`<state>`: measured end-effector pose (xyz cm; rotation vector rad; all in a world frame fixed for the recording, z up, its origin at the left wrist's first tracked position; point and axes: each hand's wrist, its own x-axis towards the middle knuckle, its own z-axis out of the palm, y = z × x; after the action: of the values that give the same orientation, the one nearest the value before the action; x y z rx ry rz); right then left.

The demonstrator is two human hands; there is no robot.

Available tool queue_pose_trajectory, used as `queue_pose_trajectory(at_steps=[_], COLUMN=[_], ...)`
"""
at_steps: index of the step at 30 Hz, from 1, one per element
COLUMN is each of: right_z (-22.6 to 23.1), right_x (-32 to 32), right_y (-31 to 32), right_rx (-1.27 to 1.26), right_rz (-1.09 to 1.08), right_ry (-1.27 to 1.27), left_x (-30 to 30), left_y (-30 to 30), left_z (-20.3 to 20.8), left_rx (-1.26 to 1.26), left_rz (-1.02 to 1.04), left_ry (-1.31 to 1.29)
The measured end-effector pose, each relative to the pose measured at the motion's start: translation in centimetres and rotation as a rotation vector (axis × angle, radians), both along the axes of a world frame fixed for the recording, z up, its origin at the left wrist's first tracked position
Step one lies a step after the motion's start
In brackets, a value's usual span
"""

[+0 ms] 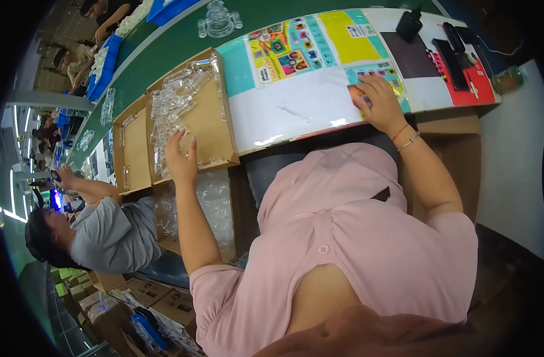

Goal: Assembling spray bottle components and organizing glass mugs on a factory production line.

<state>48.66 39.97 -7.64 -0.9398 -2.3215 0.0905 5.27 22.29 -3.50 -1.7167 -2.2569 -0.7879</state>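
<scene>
My left hand [181, 157] reaches over a shallow cardboard tray [215, 143], its fingers apart beside a heap of clear plastic pieces [171, 101]. Whether its fingertips touch a piece cannot be made out. My right hand [380, 106] rests near the front edge of the table, fingers stretched out over a colourful printed sheet [376, 70]. A small orange patch [359, 100] shows under its thumb; I cannot tell whether it is print or a separate thing. A white surface [284, 113] lies between my hands.
A second cardboard tray [138, 157] adjoins on the left. Beyond runs a green belt [186, 37] carrying a clear plastic part [217, 21]. A black phone [450, 64] and black bottle [409, 25] lie at right. A co-worker in grey [114, 232] sits at left, near bagged clear parts [215, 199].
</scene>
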Motion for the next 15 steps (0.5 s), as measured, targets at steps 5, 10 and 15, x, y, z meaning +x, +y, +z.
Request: queue_pose_trajectory(at_steps=[5, 10, 15], right_z=[-0.5, -0.3, -1.4], right_x=[0.4, 0.9, 1.0], right_y=[-0.2, -0.4, 0.2], right_rx=[0.026, -0.001, 0.02], right_rz=[-0.024, -0.04, -0.047], right_ry=[0.065, 0.1, 0.126], left_x=[-0.8, -0.9, -1.4], left_y=[-0.2, 0.1, 0.0], left_z=[-1.2, -1.7, -2.0], left_rx=[-0.03, -0.034, -0.043], left_rz=[0.018, 0.077, 0.085], left_ry=[-0.034, -0.227, -0.273])
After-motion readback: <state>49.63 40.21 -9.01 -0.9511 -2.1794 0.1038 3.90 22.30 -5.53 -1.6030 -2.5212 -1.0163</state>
